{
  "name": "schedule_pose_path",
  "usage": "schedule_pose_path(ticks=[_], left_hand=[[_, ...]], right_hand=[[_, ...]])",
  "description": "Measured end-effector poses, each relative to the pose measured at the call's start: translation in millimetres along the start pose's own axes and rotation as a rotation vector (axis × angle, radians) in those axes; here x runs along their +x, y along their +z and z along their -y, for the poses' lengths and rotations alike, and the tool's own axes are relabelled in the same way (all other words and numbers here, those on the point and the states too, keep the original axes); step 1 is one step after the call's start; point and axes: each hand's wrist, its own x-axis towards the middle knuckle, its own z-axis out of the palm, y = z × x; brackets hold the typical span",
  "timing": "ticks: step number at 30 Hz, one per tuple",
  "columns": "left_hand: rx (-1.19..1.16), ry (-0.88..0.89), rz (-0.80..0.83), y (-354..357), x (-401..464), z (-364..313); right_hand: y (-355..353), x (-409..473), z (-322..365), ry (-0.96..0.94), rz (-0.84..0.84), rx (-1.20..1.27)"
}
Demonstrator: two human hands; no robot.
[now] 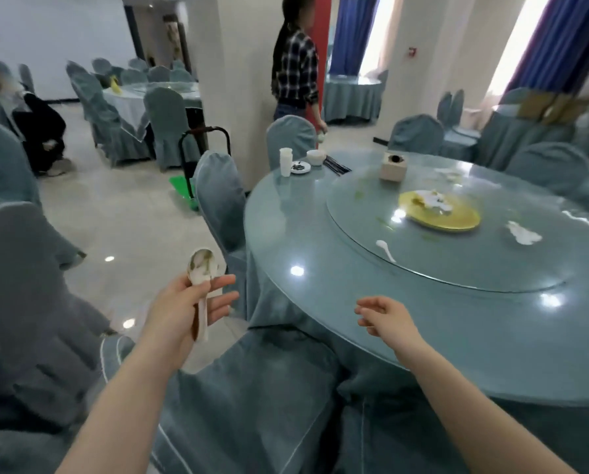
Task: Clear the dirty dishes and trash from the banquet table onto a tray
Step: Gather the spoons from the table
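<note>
While the left hand (187, 302) grips a soiled white ceramic spoon (202, 268) off the round blue-green glass surface (320, 254), the right hand (383, 318), fingers loosely apart, likely reaches next for the second white spoon (385, 249).

Plate (440, 212) sits on the turntable (457, 265), spoon (385, 249) before it, tissue box (393, 166) behind, cup (285, 161) far left on the counter (320, 302).
</note>
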Motion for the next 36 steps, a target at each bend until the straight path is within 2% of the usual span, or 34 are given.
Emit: schedule_pose_path(ticks=[5,10,18,21,28,30,32,34,36], left_hand=[[0.005,-0.085,0.222,28.0,50.5,1.0],[0.060,-0.123,0.301,43.4,96.5,4.5],[0.120,-0.174,0.227,94.4,220.8,9.4],[0.113,-0.192,0.212,120.4,263.7,19.6],[0.126,-0.267,0.153,149.6,320.0,41.4],[0.128,-0.279,0.133,152.1,326.0,46.9],[0.140,-0.289,0.109,152.7,328.2,52.7],[0.153,-0.306,0.089,151.5,327.6,58.6],[0.157,-0.325,0.074,150.1,326.1,62.4]], right_hand=[[-3.3,17.1,-44.7,0.081,-0.226,-0.057],[-14.2,70.6,-70.5,0.113,-0.325,-0.233],[-35.1,220.6,-72.9,0.145,-0.194,-0.668],[-50.7,283.3,-70.6,0.103,-0.137,-0.825],[-67.3,382.3,-75.8,0.212,0.027,-1.067],[-66.1,392.1,-83.0,0.150,-0.030,-1.142],[-63.2,391.3,-94.9,-0.058,-0.116,-1.188],[-55.9,382.9,-106.8,-0.264,-0.149,-1.155],[-47.5,374.9,-109.7,-0.357,-0.124,-1.066]])
